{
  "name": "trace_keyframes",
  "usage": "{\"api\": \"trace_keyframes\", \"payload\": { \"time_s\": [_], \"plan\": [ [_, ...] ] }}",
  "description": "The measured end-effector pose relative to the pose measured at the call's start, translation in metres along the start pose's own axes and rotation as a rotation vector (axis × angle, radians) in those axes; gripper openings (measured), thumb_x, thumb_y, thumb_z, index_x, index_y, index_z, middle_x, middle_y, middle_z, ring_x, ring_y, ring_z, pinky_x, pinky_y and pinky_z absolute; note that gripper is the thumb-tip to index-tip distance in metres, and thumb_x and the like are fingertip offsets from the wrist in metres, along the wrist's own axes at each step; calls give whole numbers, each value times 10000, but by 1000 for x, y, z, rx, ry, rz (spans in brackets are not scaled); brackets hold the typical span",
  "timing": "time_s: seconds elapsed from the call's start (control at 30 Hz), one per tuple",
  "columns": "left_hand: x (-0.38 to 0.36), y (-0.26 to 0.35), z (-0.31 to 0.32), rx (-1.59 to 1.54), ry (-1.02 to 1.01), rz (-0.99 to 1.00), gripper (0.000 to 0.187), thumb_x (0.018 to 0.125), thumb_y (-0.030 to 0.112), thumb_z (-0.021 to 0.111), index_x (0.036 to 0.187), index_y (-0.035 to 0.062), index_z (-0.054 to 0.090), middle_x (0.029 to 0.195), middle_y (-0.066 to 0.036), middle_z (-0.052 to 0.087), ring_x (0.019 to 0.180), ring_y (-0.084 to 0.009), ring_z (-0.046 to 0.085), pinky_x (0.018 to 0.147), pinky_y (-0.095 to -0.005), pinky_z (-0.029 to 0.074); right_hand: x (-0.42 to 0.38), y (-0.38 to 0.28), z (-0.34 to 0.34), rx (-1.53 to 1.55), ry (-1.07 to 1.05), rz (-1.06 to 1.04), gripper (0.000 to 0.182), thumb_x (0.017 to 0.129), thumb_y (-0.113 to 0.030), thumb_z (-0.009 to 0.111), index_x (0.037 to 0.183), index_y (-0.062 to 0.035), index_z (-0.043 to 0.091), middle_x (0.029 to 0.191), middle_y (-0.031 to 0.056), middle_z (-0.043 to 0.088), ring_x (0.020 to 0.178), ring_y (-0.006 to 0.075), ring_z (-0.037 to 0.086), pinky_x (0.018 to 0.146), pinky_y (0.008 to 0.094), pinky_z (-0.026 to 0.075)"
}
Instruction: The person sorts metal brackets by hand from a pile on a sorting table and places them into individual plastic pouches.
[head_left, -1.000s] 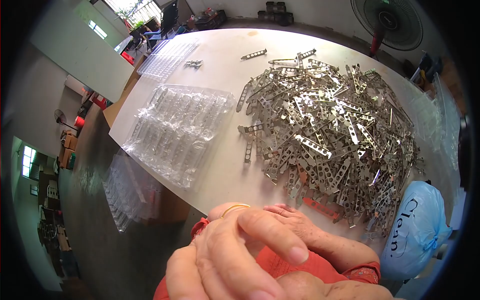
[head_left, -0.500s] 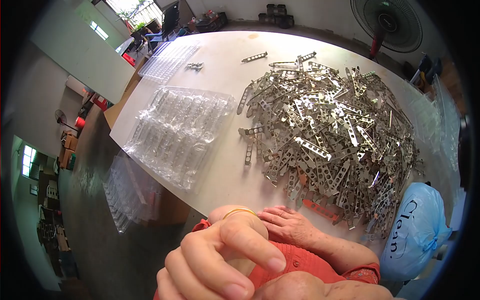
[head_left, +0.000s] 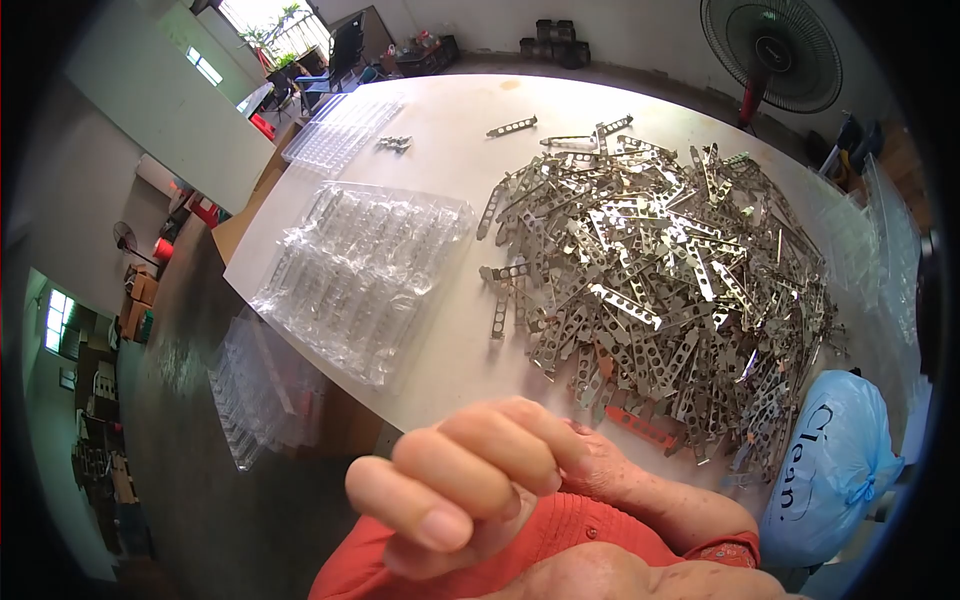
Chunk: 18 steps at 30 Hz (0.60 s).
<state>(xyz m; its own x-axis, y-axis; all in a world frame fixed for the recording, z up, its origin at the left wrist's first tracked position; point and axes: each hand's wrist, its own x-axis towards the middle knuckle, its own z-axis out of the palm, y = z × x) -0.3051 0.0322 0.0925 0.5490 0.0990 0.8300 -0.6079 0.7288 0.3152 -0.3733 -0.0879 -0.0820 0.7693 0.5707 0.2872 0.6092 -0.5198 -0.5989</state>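
My left hand (head_left: 465, 475) is raised close to the camera, in front of my red shirt (head_left: 540, 525). Its fingers are curled in a loose fist, and I see nothing held in them. Behind it, my right hand (head_left: 602, 468) is at the near table edge, with its fingers hidden by the left hand. Nearest to the right hand is a red strip (head_left: 642, 426) at the front of a large heap of slotted metal brackets (head_left: 650, 270). Left of the heap lies a clear plastic tray (head_left: 365, 285) under crinkled film.
More clear trays stand at the far left table corner (head_left: 340, 130) and below the left edge (head_left: 260, 390). Small metal parts (head_left: 394, 144) lie near the back. A blue bag (head_left: 832, 465) marked "Clean" is at the right. A fan (head_left: 770, 55) stands behind the table.
My left hand has turned and its fingers have curled in more. It now covers the right hand's fingers, which earlier lay flat at the table edge. The view has shifted slightly.
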Motion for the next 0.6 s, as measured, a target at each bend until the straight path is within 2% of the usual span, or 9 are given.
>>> {"api": "trace_keyframes", "payload": {
  "time_s": [0.03, 0.07, 0.13, 0.17, 0.23, 0.43, 0.57, 0.6],
  "plan": [
    [-2, -2, -2, -41, -7, -14, 227, 1060, 269, 486, 1121, 52, 506, 784, -82, 527, 638, -230, 524, 502, -399, 504, 2, 1, 1, 27, -8, 1, 466, 868, -189, 667, 1302, -50, 572, 1399, 100, 552, 1314, 255, 513, 1111, 411, 407],
    [-3, -3, -5, -41, -7, -14, 227, 1060, 269, 486, 1121, 52, 506, 784, -82, 527, 638, -230, 524, 502, -399, 504, 1, 3, 3, 27, -8, 1, 466, 868, -189, 667, 1302, -50, 572, 1399, 100, 552, 1314, 255, 513, 1111, 411, 407],
    [-3, -2, -10, -12, -121, -50, 155, 1072, 211, 447, 1061, 57, 443, 648, -82, 483, 486, -213, 450, 411, -368, 419, 2, 6, 5, -26, -67, -68, 466, 863, -191, 673, 1296, -48, 576, 1390, 99, 559, 1309, 258, 518, 1106, 411, 411],
    [-2, -4, -10, 11, -146, -30, 133, 1059, 177, 470, 1049, 59, 408, 540, -76, 434, 383, -189, 372, 364, -340, 344, 3, 4, 3, -27, -66, -70, 466, 863, -191, 673, 1296, -48, 576, 1390, 99, 559, 1309, 258, 518, 1106, 411, 411],
    [-3, -7, -12, 19, -175, -19, 135, 1048, 161, 492, 1057, 60, 403, 532, -73, 440, 366, -181, 363, 353, -332, 334, 4, -3, -2, 41, -28, 15, 465, 860, -193, 677, 1291, -47, 578, 1380, 98, 567, 1302, 258, 525, 1102, 410, 413],
    [-7, -12, -15, 30, -241, -18, 198, 1014, 115, 554, 1095, 59, 382, 517, -56, 452, 346, -155, 368, 347, -308, 324, -4, 15, 28, 239, -44, 56, 437, 855, -182, 685, 1261, -50, 593, 1354, 89, 583, 1291, 256, 534, 1088, 410, 426],
    [-5, -14, -16, 49, -315, -39, 196, 1011, 83, 540, 1119, 51, 380, 523, -27, 445, 364, -134, 366, 365, -299, 330, 1, 11, 17, 137, -51, 17, 398, 863, -182, 688, 1233, -60, 605, 1326, 81, 597, 1285, 250, 537, 1081, 407, 430],
    [-4, -14, -17, 50, -314, -41, 196, 1011, 83, 540, 1119, 51, 380, 523, -27, 445, 364, -134, 366, 365, -299, 330, 6, 2, -3, 53, 8, -43, 369, 867, -181, 690, 1208, -65, 612, 1304, 75, 604, 1279, 248, 541, 1079, 404, 432]
  ]
}}
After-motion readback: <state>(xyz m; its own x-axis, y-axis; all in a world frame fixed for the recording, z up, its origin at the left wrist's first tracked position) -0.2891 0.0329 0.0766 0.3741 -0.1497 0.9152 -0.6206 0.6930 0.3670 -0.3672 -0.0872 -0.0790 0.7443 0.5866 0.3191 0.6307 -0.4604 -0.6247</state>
